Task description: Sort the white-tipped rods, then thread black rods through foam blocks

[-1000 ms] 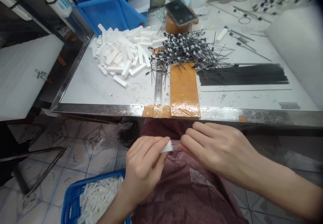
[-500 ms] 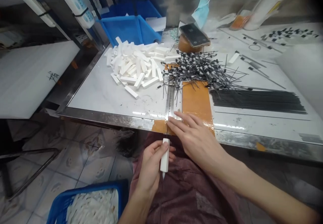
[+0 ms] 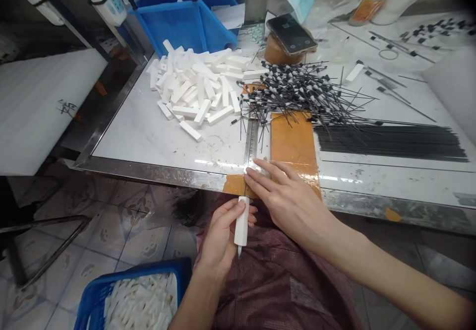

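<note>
My left hand (image 3: 223, 226) grips a white rectangular block (image 3: 241, 223) just off the table's front edge. A thin dark rod runs from the block's upper end onto the table, and a pale tip sticks out below. My right hand (image 3: 280, 188) lies with fingers stretched over the table edge, fingertips at the near end of a steel ruler (image 3: 252, 139) and over the rod. Beyond the ruler is a heap of thin black rods with black and white ends (image 3: 297, 89). A pile of white blocks (image 3: 201, 84) lies to its left.
Orange tape (image 3: 293, 144) and a bundle of black rods (image 3: 394, 141) lie right of the ruler. A phone (image 3: 292, 33) rests on a brown roll at the back, beside a blue bin (image 3: 182, 22). A blue basket (image 3: 182, 275) of white pieces stands on the floor.
The view has shifted slightly, so the table contents appear higher. My left hand still holds the white block, and my right hand stays at the ruler's near end.
</note>
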`<state>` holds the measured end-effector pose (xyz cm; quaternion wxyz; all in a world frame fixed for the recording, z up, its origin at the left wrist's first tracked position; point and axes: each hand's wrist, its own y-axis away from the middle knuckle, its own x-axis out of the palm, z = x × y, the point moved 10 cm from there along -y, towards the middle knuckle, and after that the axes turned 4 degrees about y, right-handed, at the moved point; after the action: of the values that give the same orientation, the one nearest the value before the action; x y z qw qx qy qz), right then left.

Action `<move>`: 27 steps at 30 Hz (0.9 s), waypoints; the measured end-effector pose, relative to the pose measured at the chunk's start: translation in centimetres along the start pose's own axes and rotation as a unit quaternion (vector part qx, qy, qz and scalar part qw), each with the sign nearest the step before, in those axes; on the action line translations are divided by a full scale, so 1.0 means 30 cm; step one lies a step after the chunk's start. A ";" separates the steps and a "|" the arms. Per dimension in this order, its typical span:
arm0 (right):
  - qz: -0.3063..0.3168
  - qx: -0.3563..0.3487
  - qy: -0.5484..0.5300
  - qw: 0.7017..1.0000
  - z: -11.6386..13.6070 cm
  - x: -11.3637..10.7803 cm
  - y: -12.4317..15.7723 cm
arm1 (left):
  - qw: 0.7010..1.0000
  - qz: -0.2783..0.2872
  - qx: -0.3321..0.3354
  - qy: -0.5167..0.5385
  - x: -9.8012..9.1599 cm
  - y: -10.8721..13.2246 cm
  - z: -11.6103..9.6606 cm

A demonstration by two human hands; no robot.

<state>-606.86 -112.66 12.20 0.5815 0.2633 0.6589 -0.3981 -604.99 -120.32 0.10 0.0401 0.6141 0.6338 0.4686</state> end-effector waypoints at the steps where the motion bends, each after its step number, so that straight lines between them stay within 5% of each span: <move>1: -0.008 0.004 -0.013 1.000 -0.006 -0.014 0.010 | 1.000 0.001 -0.001 -0.004 -0.001 0.001 -0.002; 4: -0.061 0.073 -0.072 0.993 -0.114 -0.078 0.085 | 0.999 0.014 -0.003 -0.040 -0.002 0.024 -0.008; 8: -0.097 0.241 -0.008 0.966 -0.441 -0.114 0.296 | 0.991 0.044 0.023 -0.128 0.007 0.089 -0.018; 12: -0.058 0.205 0.142 0.967 -0.580 -0.074 0.399 | 0.966 0.120 0.110 -0.200 0.087 0.172 -0.032; 16: -0.113 0.189 0.124 0.968 -0.421 -0.138 0.385 | 0.944 0.162 0.145 -0.250 0.150 0.220 -0.019; 18: -0.140 0.235 -0.009 0.962 -0.318 -0.181 0.379 | 0.941 0.162 0.149 -0.258 0.160 0.227 -0.018; 22: -0.082 0.171 -0.287 0.939 -0.083 -0.155 0.315 | 0.939 0.157 0.149 -0.266 0.158 0.230 -0.029; 27: -0.077 0.151 -0.314 0.934 -0.013 -0.124 0.299 | 0.919 0.117 0.192 -0.323 0.123 0.235 -0.067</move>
<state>-599.13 -107.00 13.88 0.6797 0.1580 0.3933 -0.5987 -601.93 -119.76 7.68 0.0684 0.7979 0.5877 0.1154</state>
